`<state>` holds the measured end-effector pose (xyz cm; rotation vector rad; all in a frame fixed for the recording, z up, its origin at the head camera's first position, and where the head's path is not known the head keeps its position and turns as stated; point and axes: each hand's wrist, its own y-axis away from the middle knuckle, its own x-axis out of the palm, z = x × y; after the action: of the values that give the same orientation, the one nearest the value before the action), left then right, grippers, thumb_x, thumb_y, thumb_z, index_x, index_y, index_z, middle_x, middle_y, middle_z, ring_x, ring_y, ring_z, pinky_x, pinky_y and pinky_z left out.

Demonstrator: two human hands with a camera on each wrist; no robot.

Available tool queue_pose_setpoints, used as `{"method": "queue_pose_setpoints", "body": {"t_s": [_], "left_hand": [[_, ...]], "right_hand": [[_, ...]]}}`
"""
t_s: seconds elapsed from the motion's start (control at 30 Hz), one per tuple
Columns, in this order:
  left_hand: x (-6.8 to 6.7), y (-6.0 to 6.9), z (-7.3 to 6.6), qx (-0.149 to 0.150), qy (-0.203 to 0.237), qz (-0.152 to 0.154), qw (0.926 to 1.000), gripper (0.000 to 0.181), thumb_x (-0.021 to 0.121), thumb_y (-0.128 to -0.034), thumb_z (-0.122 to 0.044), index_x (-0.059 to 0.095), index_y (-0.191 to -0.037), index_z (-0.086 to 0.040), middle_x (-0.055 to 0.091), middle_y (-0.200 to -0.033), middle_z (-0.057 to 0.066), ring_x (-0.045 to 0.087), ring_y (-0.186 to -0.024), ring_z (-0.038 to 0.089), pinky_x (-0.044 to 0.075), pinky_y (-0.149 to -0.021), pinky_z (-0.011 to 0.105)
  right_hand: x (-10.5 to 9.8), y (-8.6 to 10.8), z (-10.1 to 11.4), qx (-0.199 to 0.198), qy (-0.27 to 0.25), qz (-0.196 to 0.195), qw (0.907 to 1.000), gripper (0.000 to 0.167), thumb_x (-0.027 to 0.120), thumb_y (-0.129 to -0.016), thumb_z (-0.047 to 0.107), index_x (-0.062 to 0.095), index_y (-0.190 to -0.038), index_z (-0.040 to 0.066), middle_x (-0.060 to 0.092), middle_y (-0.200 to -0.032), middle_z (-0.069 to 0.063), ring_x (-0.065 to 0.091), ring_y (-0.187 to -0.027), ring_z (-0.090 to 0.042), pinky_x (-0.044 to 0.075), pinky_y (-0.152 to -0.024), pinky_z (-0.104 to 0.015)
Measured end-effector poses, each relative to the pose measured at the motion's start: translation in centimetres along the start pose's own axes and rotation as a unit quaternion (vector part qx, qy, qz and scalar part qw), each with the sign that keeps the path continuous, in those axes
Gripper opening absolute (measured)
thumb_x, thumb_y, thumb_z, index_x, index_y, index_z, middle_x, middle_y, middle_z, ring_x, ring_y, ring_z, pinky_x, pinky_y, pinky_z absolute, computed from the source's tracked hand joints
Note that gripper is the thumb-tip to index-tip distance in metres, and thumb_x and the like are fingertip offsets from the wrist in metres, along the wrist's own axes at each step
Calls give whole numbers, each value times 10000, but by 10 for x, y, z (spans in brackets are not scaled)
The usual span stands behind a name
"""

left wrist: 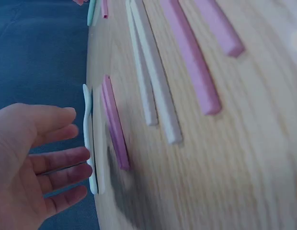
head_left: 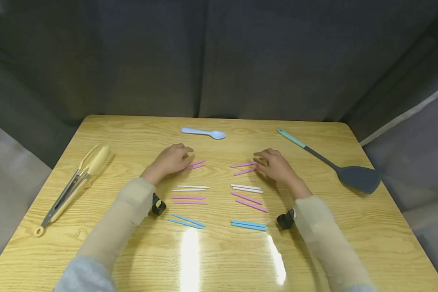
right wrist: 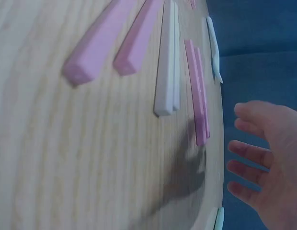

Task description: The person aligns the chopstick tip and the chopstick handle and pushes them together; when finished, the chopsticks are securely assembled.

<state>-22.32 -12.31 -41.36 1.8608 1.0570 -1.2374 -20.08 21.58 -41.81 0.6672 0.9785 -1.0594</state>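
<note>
Above the table point(head_left: 233, 259), holds left hand point(head_left: 171, 158) and right hand point(head_left: 273, 164) loose, empty, near pink sticks point(head_left: 242, 165), paired apparently for colour-matching.

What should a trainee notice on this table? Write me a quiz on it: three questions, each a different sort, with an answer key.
1. How many pink sticks lie on the table?
2. True or false: the left hand and the right hand both hold nothing.
3. Fill the gap: near the table's far edge, between the tongs and the spatula, lies a ____.

Key:
1. Eight, four on each side.
2. True.
3. Spoon.
</note>
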Motion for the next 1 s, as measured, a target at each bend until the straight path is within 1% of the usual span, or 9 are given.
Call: {"method": "queue_pose_setpoints", "body": {"t_s": [0.03, 0.1, 0.17, 0.3, 0.43, 0.6, 0.83, 1.0], "left_hand": [[0, -1, 0, 49, 14, 18, 10000, 365, 522, -893, -262, 554, -1215, -94, 561, -1105, 103, 523, -979, 251, 411, -870, 410], [1, -4, 0, 141, 8, 66, 9999, 300, 531, -894, -227, 602, -1149, -86, 587, -1033, 84, 542, -898, 220, 440, -812, 381], [2, -6, 0, 212, -19, 124, 9997, 253, 540, -893, -208, 631, -1096, -85, 598, -988, 68, 549, -858, 204, 452, -776, 361], [5, -11, 0, 322, -53, 232, 9992, 187, 560, -879, -173, 662, -1010, -89, 609, -949, 56, 555, -854, 202, 455, -771, 360], [7, -14, 1, 408, -87, 303, 9987, 155, 590, -853, -154, 668, -969, -87, 618, -953, 60, 557, -872, 211, 452, -783, 365], [11, -17, 0, 346, -113, 452, 9983, 152, 604, -849, -160, 663, -969, -86, 613, -963, 57, 552, -878, 204, 453, -786, 359], [12, -22, -3, 363, -299, 555, 9974, 103, 612, -844, -161, 637, -919, -95, 595, -913, 33, 533, -821, 183, 450, -739, 342], [12, -26, -8, 233, -466, 637, 9966, 99, 582, -856, -145, 622, -929, -91, 590, -923, 43, 519, -806, 183, 447, -732, 336]], "right_hand": [[0, -2, 2, 25, -53, 64, 10000, 381, 576, -878, 198, 536, -1218, 31, 491, -1177, -191, 432, -1065, -360, 389, -863, -491], [0, -6, 5, -16, 28, 163, 9999, 344, 576, -877, 181, 561, -1185, 29, 514, -1146, -182, 449, -1043, -348, 401, -850, -478], [0, -10, 7, -46, 127, 225, 9997, 315, 581, -873, 170, 583, -1156, 33, 530, -1123, -169, 448, -1045, -341, 398, -859, -474], [4, -18, 9, -96, 243, 309, 9992, 273, 596, -862, 146, 611, -1112, 40, 558, -1061, -137, 476, -1004, -305, 418, -837, -440], [10, -23, 10, -325, 415, 301, 9982, 228, 613, -847, 128, 637, -1055, 39, 583, -986, -116, 510, -913, -276, 433, -780, -403], [15, -25, 10, -583, 613, 220, 9962, 187, 640, -826, 130, 658, -996, 55, 598, -959, -104, 521, -891, -274, 419, -783, -412], [18, -26, 12, -611, 723, 220, 9953, 138, 637, -829, 122, 666, -950, 64, 591, -919, -86, 521, -847, -248, 428, -753, -390], [19, -27, 13, -702, 926, 247, 9929, 103, 641, -822, 100, 661, -916, 65, 578, -879, -69, 523, -800, -224, 440, -718, -366]]}}
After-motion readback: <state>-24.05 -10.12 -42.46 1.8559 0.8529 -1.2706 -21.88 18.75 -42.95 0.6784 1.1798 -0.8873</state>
